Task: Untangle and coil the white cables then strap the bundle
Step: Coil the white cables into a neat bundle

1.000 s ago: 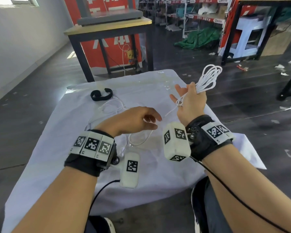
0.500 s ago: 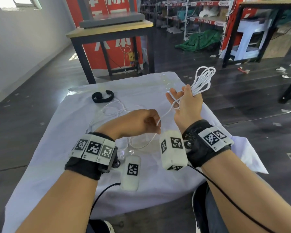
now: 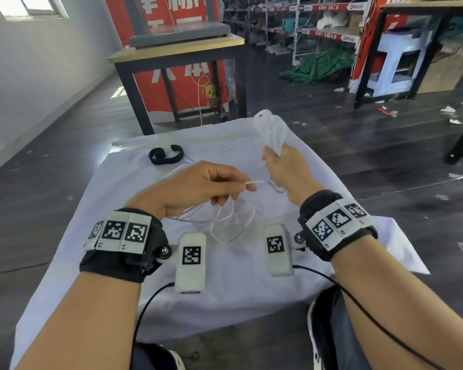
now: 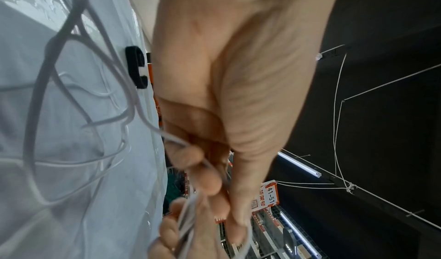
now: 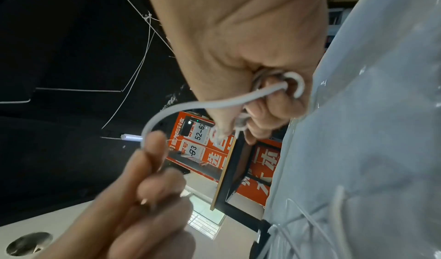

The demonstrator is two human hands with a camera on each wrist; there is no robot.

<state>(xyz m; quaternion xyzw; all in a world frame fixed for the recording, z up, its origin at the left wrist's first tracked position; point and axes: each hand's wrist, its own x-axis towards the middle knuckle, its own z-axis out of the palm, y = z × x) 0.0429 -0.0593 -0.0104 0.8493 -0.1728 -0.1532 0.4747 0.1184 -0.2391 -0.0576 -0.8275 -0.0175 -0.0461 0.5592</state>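
Coiled white cables (image 3: 271, 134) are clamped in the right hand (image 3: 286, 169) grip above the counter (image 3: 331, 188); loose end is pinched by left hand (image 3: 198, 182) fingers. Black strap (image 3: 166, 155) lies at far edge, w/ slack loops beside it.

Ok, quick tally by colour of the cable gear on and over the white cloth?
White: 2, the coiled bundle gripped in the right hand, and the loose cable trailing on the cloth to the left hand.
Black: 1, the strap lying on the cloth.
Total: 3.
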